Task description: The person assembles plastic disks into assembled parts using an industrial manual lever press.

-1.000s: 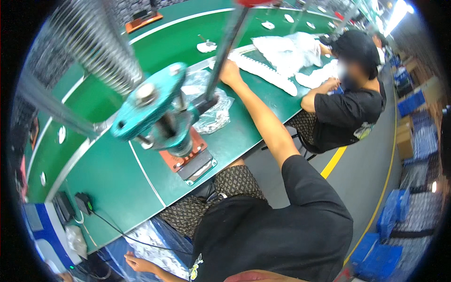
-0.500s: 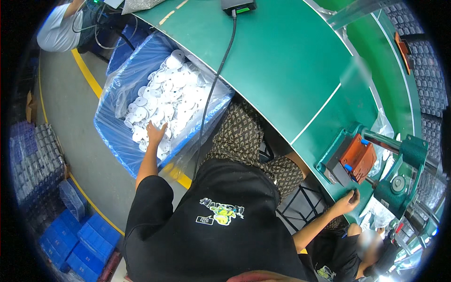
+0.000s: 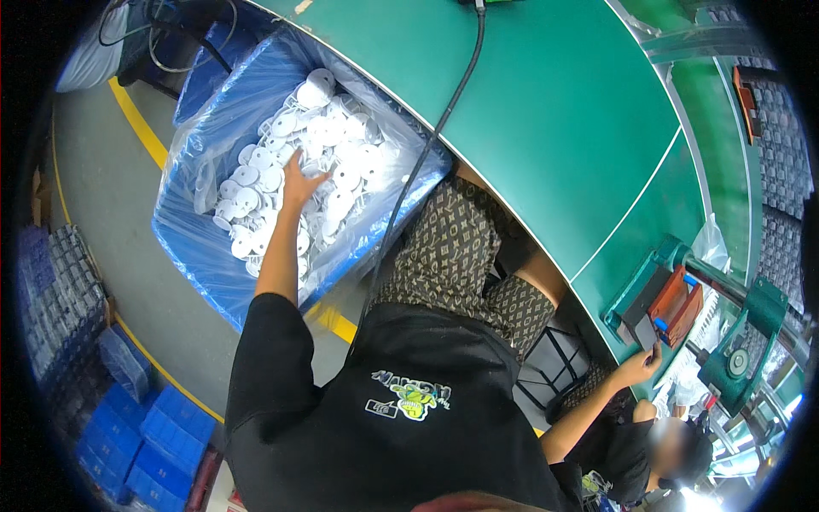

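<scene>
My left hand reaches over a heap of white round plastic discs, its thumb and fingers spread and nothing visible between them. The discs lie loose in a blue bin lined with clear plastic film. At the table's right part, my right hand is closed beside a green metal press fixture, its fingers curled around something small and dark that I cannot make out. Just beyond that hand sits an orange-brown block with blue pegs, set against a dark plate.
A black cable runs across the green table and hangs down past the bin. Behind the fixture sit white parts and clear film. Another person is at lower right. Blue crates and wrapped stacks stand on the floor at left.
My left hand has moved farther in over the discs, away from the bin's near side. My right hand stays by the fixture, now closer to the orange-brown block. The view has shifted slightly.
</scene>
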`<action>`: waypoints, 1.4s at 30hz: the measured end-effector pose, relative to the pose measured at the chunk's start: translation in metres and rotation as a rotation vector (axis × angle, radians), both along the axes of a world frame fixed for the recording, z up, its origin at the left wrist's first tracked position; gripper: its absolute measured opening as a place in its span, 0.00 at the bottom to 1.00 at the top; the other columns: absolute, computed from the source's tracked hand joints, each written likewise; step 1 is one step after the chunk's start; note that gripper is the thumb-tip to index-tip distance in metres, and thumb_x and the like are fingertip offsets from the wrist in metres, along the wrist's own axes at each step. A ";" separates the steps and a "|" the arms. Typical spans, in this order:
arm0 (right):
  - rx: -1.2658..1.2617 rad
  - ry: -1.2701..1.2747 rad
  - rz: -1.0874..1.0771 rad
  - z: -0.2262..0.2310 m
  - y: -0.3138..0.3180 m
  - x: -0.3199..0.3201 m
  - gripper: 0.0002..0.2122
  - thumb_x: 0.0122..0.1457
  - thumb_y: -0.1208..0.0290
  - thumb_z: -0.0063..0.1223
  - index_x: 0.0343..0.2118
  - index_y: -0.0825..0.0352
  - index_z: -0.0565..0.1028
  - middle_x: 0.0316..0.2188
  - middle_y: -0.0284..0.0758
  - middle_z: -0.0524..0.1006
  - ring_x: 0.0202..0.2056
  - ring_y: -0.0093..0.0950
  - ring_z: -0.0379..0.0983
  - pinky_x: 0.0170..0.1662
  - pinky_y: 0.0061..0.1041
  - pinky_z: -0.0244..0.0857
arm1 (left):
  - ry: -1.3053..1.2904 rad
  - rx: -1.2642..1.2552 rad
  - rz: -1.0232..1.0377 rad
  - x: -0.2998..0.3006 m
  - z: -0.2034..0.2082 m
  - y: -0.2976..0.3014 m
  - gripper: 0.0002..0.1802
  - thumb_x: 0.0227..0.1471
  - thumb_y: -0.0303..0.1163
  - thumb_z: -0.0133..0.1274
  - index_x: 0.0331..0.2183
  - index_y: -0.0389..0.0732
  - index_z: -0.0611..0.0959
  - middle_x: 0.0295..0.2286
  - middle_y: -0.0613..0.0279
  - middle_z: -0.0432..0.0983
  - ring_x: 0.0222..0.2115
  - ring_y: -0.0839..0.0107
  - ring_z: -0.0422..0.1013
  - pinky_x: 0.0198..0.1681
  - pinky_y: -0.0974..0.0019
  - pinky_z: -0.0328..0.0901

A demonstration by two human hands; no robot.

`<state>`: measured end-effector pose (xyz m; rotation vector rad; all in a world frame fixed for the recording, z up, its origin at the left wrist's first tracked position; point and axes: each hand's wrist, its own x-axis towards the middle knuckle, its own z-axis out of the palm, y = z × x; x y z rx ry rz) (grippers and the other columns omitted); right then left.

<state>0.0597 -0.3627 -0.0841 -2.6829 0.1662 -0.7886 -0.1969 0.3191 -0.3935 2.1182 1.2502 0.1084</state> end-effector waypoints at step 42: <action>0.104 -0.080 0.060 -0.002 0.017 -0.004 0.08 0.58 0.76 0.50 0.37 0.74 0.77 0.36 0.38 0.78 0.38 0.31 0.72 0.48 0.29 0.63 | -0.368 -0.879 0.320 0.036 0.079 -0.057 0.22 0.50 0.27 0.60 0.49 0.38 0.77 0.38 0.59 0.79 0.35 0.72 0.76 0.36 0.68 0.72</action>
